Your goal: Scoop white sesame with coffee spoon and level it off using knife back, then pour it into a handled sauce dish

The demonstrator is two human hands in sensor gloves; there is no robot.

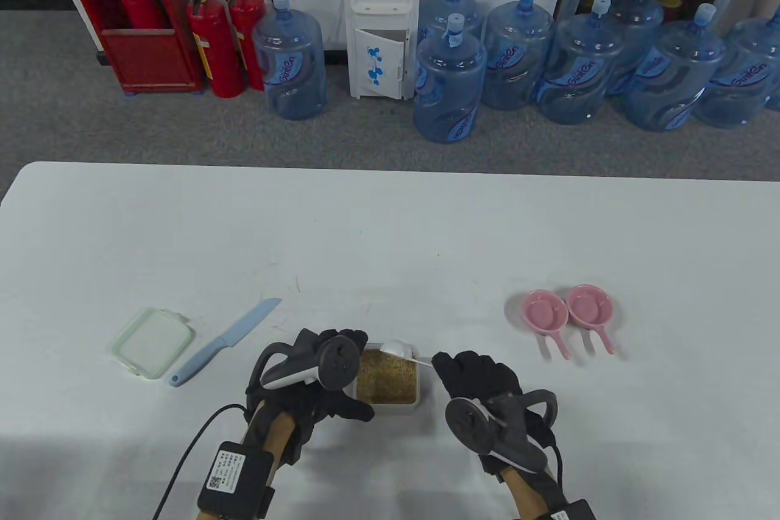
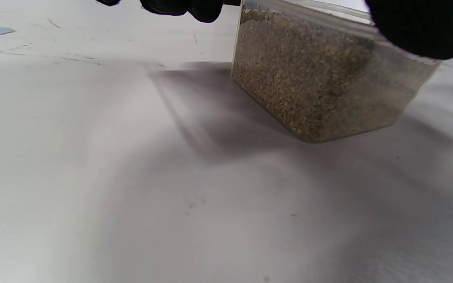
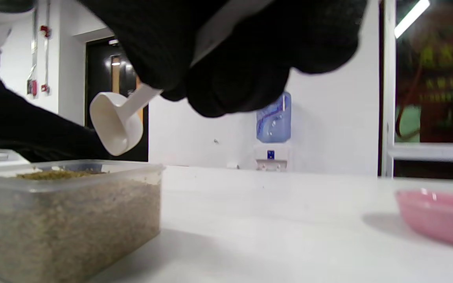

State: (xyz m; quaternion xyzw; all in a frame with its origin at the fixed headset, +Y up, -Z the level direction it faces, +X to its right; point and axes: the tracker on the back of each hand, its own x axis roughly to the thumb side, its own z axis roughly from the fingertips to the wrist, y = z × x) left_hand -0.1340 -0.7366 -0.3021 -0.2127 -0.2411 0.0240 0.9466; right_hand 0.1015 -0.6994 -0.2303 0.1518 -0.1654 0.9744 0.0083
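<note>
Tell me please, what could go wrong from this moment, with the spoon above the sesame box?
1. The sesame box is filled almost to its rim; a deep scoop with the white spoon could push seeds over onto the table.
2. The right hand pinches only the handle's end, so a loaded spoon may tilt and spill.
3. The left hand steadies the box, yet the knife lies further left; letting go to fetch it leaves the box free.

White table [image 1: 390,227]: near its front edge lie a lid [image 1: 152,341], a knife [image 1: 224,341], a sesame tub [image 1: 387,383] and two pink dishes [image 1: 567,309].
</note>
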